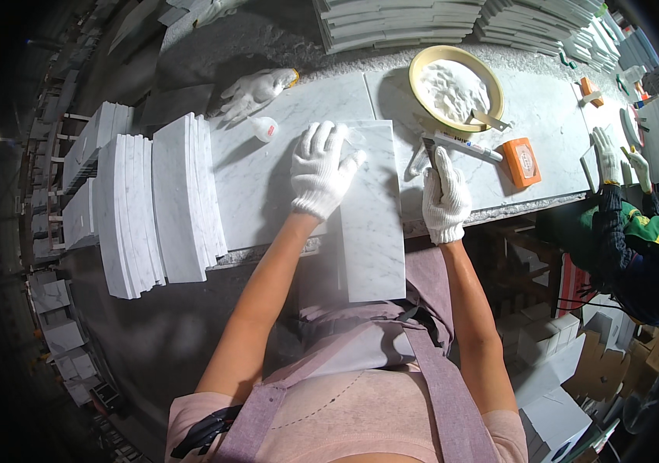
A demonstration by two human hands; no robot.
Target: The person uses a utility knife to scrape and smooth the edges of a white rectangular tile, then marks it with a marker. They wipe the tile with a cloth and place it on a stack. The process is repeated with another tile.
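My left hand (320,171), in a white knit glove, lies with fingers spread on a grey-veined white marble tile (375,224). The tile rests on the bench and overhangs its front edge toward my apron. Right of the tile, my right hand (446,199), gloved likewise, is closed around a small flat blade-like tool (428,144); most of it is hidden by the fingers. Beyond that hand lie a white marker pen (468,147) and an orange box (521,163). A yellow bowl (414,96) of white paste holds a spatula (491,120).
Stacked marble tiles (183,197) stand at the bench's left edge; more stacks (399,23) line the back. A small white bottle (265,129) and a loose glove (256,92) lie behind my left hand. At the right a co-worker's gloved hands (608,154) work at the bench (561,166).
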